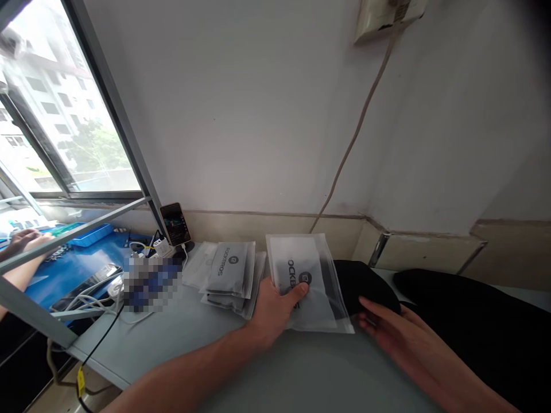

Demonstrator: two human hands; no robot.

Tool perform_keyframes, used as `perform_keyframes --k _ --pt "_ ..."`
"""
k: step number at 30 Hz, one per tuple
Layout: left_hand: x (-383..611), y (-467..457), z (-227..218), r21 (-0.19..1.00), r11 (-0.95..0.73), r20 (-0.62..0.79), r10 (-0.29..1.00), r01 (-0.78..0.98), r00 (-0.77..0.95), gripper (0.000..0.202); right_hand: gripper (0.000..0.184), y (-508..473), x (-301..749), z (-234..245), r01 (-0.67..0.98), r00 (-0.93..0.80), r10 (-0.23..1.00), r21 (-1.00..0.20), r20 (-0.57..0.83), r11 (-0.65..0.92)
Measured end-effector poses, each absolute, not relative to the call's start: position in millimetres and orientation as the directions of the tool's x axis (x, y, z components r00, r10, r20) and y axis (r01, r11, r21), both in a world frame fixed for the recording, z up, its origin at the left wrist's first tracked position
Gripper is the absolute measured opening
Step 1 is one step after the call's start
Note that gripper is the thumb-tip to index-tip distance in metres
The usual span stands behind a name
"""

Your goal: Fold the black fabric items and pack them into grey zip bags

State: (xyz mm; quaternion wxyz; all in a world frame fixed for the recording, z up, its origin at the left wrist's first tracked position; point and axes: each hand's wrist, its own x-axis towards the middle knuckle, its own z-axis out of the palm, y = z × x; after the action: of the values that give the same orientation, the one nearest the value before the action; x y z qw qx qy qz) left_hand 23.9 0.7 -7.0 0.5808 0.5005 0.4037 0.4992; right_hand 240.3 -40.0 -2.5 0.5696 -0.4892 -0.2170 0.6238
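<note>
A frosted plastic zip bag (316, 261) with dark lettering and a round logo is in my left hand (275, 307). The thumb lies across its front and the other fingers are behind it. My right hand (400, 330) is at the bag's lower right corner, fingers stretched toward it and slightly apart. Nothing shows in its grip; whether the fingertips touch the bag I cannot tell. Behind that hand lies a black padded-looking item (361, 284). Left of my left hand, several similar packed bags (230, 267) lie in a stack.
A phone (175, 223) stands upright near the wall, with chargers and white cables (92, 298) left of it. A large black item (486, 327) covers the right side of the grey table (318, 373). Beyond a metal frame (38, 315), another person's hands (32, 241) are over a blue surface.
</note>
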Motion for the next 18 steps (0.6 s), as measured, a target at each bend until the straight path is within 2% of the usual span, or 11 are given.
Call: perform_keyframes --k 4,10,14,18 --pt "27.2 -3.8 -8.7 0.979 0.064 -0.005 0.956 -0.194 0.292 0.053 0.025 -39.4 240.6 -1.8 -0.53 0.139 0.935 -0.822 -0.326 -0.208" --pt "27.5 -5.9 -9.3 0.976 0.089 0.008 0.899 -0.201 0.437 0.058 0.025 -43.6 239.5 3.2 -0.468 0.022 0.962 -0.853 -0.273 -0.232" --pt "26.8 -7.1 -7.5 0.979 0.092 0.006 0.88 -0.183 0.476 0.059 0.023 -45.4 238.8 8.2 -0.417 0.031 0.944 -0.862 -0.329 -0.287" --pt "26.9 -6.4 -7.7 0.976 0.126 -0.039 0.903 -0.178 0.428 0.061 0.029 -45.4 238.0 11.0 -0.465 0.036 0.943 -0.84 -0.332 -0.278"
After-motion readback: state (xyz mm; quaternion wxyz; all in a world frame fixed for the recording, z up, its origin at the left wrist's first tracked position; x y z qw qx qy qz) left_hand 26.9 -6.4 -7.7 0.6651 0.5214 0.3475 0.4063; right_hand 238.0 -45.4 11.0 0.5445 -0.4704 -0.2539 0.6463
